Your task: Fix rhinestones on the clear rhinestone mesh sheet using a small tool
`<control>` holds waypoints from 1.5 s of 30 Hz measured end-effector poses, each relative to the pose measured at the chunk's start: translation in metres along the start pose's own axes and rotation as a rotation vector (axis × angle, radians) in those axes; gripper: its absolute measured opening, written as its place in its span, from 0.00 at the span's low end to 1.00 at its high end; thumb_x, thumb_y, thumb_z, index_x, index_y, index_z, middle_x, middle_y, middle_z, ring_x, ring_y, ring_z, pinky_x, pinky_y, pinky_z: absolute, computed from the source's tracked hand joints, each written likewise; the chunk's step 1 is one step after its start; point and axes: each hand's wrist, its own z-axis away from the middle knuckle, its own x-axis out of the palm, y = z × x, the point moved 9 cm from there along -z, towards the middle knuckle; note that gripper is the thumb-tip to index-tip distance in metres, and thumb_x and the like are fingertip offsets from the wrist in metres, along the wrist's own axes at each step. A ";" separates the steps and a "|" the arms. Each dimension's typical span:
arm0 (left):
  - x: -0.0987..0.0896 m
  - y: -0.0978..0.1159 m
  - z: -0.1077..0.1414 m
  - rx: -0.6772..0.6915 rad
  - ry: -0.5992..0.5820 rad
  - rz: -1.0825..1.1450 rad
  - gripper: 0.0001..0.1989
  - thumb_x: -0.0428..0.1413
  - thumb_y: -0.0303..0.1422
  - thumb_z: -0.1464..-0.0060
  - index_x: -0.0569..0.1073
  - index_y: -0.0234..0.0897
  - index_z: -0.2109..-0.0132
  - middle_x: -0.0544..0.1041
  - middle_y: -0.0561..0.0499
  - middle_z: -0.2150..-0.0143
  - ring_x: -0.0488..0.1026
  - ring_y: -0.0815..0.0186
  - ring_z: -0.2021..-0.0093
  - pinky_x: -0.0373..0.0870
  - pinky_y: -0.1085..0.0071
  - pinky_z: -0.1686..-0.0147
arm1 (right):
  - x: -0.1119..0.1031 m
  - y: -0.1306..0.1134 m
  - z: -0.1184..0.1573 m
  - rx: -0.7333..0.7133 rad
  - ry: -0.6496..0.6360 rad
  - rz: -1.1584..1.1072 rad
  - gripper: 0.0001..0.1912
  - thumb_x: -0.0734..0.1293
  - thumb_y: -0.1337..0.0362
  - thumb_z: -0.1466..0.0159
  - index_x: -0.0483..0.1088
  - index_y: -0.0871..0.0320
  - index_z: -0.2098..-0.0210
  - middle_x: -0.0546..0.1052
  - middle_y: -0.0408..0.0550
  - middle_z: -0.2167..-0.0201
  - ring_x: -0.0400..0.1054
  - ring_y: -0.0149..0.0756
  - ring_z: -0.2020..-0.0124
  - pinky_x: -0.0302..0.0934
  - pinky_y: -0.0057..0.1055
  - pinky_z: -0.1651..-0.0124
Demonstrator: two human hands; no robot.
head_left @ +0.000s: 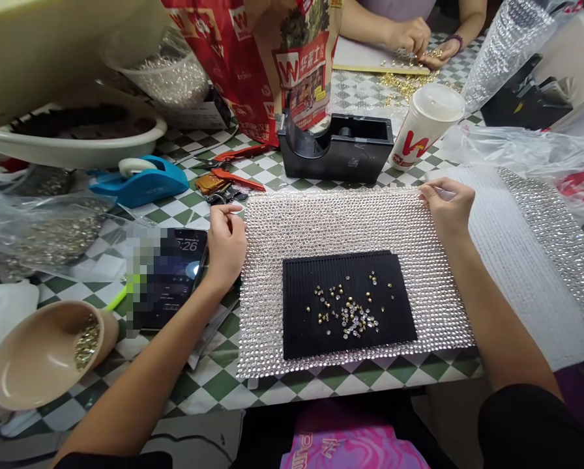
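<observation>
A sheet covered in rows of rhinestones [331,225] lies in front of me on the checked table. On it rests a black ridged tray [302,335], with loose clear and gold-rimmed rhinestones [355,319] scattered over its surface. My right hand [448,205] pinches the sheet's far right corner between thumb and fingers. At the far left corner, my left hand [227,244] is closed with curled fingers against the sheet's edge; its exact grip is partly hidden.
Left of the sheet are a phone [175,280] and a tan bowl [32,352] with rhinestones. Behind stand a black tape dispenser [338,150], blue tape dispenser [145,182], red-handled pliers [240,154], a paper cup [426,127] and a paper bag [253,58]. Another person's hands [412,39] handle gold pieces opposite.
</observation>
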 end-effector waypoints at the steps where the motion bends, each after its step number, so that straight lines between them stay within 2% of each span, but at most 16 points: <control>1: 0.000 0.001 0.000 -0.003 0.002 -0.001 0.08 0.48 0.24 0.42 0.66 0.42 0.60 0.66 0.55 0.73 0.63 0.65 0.75 0.60 0.67 0.73 | 0.000 0.000 0.000 -0.005 -0.001 0.004 0.04 0.71 0.64 0.44 0.74 0.52 0.75 0.74 0.44 0.77 0.69 0.35 0.74 0.65 0.37 0.68; 8: 0.000 0.001 0.000 -0.021 0.002 0.002 0.08 0.48 0.24 0.42 0.66 0.42 0.61 0.66 0.55 0.74 0.63 0.66 0.75 0.61 0.68 0.74 | 0.002 0.001 0.000 0.008 -0.013 -0.012 0.05 0.73 0.61 0.44 0.74 0.52 0.74 0.74 0.44 0.78 0.68 0.35 0.76 0.62 0.37 0.71; 12: 0.000 -0.001 -0.001 -0.018 0.000 0.000 0.08 0.48 0.24 0.42 0.66 0.42 0.60 0.67 0.54 0.73 0.63 0.66 0.75 0.61 0.68 0.73 | 0.003 0.001 0.001 0.018 -0.018 -0.038 0.04 0.72 0.63 0.44 0.74 0.53 0.74 0.73 0.44 0.79 0.66 0.33 0.77 0.61 0.36 0.73; 23: 0.000 0.001 0.000 -0.028 0.003 0.001 0.09 0.48 0.23 0.43 0.66 0.42 0.60 0.67 0.55 0.73 0.63 0.66 0.76 0.60 0.68 0.74 | -0.001 0.001 0.001 0.022 -0.010 -0.001 0.04 0.71 0.63 0.44 0.74 0.53 0.74 0.74 0.44 0.77 0.68 0.33 0.75 0.65 0.35 0.70; 29: 0.000 0.002 0.000 -0.031 0.001 0.003 0.09 0.48 0.22 0.43 0.66 0.42 0.61 0.67 0.55 0.73 0.63 0.66 0.76 0.60 0.68 0.74 | -0.003 0.003 0.001 0.082 0.019 -0.058 0.04 0.71 0.64 0.46 0.73 0.53 0.76 0.73 0.44 0.79 0.66 0.33 0.78 0.62 0.36 0.72; 45: 0.001 0.000 0.000 -0.032 -0.006 -0.001 0.08 0.48 0.23 0.42 0.66 0.42 0.60 0.66 0.55 0.73 0.62 0.67 0.76 0.59 0.68 0.74 | -0.001 0.007 -0.001 0.081 0.004 -0.036 0.04 0.71 0.66 0.44 0.74 0.55 0.75 0.72 0.43 0.79 0.65 0.31 0.78 0.61 0.34 0.72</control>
